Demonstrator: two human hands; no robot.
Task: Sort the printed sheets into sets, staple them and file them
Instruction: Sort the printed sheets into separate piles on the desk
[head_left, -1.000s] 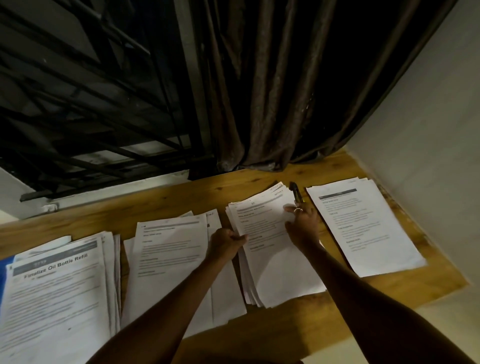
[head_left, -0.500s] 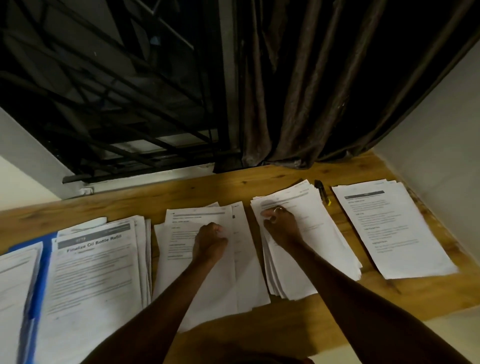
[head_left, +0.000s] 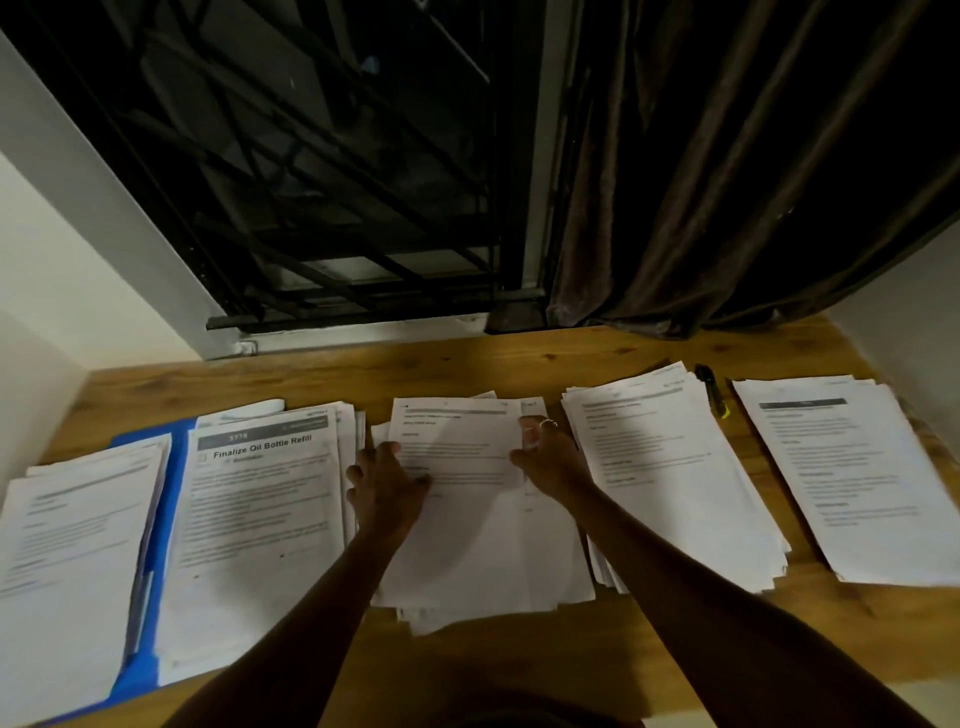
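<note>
Both hands (head_left: 387, 480) (head_left: 548, 457) now grip the middle stack's (head_left: 483, 545) blurred top sheet (head_left: 460, 441).

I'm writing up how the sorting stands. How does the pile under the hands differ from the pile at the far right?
The middle pile is fanned and untidy, both hands on its top sheet: left hand, right hand. The right pile is squared and untouched. The right pile's top sheet has a dark header bar; the middle pile's has a pale one. Both are white printed sheets lying flat on the wooden table.
</note>
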